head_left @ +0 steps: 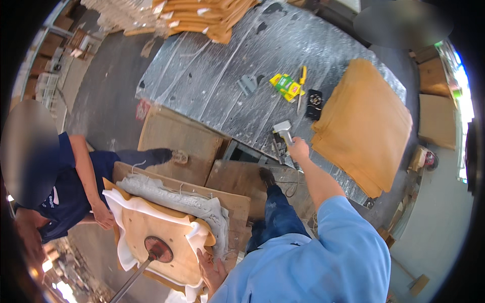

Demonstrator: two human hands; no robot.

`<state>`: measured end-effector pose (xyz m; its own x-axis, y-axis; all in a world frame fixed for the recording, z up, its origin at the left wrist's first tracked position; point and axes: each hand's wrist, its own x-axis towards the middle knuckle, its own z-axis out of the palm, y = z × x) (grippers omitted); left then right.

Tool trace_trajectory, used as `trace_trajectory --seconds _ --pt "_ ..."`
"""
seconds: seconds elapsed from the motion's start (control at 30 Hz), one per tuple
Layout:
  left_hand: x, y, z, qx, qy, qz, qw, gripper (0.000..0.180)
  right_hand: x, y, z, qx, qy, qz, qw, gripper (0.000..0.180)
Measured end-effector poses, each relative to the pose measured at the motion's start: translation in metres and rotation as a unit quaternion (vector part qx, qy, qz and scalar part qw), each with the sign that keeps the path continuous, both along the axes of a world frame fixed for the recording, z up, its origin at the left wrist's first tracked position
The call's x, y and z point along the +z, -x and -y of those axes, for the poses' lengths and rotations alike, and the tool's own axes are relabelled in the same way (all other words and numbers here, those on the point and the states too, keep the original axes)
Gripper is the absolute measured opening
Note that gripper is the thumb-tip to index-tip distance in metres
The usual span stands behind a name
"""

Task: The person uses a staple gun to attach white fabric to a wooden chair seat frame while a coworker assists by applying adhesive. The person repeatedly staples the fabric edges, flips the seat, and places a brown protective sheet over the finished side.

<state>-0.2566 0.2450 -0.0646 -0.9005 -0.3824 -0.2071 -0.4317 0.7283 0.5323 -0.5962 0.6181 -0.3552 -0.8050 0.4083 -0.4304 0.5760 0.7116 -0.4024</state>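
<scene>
My right hand is closed round the handle of a silver pneumatic staple gun at the near edge of the metal-topped table. A dark tool lies beside it, partly hidden. My left hand rests with its fingers stretched out against the right edge of a seat panel. This panel has a wooden board face, with white padding and tan covering folded up round its rim. A round rusty press plate on a metal rod bears on the board.
At the left, a co-worker's hand is by the panel. Grey crumpled cloth lies behind it. On the table are a yellow-green box, a yellow cutter, a black case and stacked tan sheets. More tan pieces lie at the back.
</scene>
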Motion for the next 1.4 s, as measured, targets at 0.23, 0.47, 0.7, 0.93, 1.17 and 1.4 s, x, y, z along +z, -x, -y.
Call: trace_trajectory --seconds 0.23,0.47,0.7,0.93,1.17,1.4 --pt "0.067 0.017 -0.01 0.077 0.051 0.007 0.996 0.026 -0.049 0.045 -0.005 0.045 -0.052 0.066 0.995 0.065" --pt "0.079 -0.056 -0.006 0.093 0.063 0.035 0.993 0.017 -0.028 0.015 0.029 -0.041 0.053 0.006 0.998 0.071" --pt "0.029 -0.086 0.052 -0.066 0.071 -0.07 0.993 0.046 0.064 -0.101 0.077 -0.154 0.357 -0.168 0.906 0.049" --pt "-0.002 -0.062 0.05 -0.142 0.03 -0.12 0.982 0.062 0.178 -0.261 0.098 -0.058 0.475 -0.113 0.871 0.04" --pt "-0.029 -0.036 0.053 -0.093 0.065 -0.173 0.978 0.036 0.24 -0.318 0.145 0.104 0.48 -0.01 0.871 0.034" --pt "-0.033 -0.008 0.052 -0.076 0.104 -0.159 0.979 0.021 0.246 -0.275 0.18 0.225 0.473 0.036 0.851 0.04"
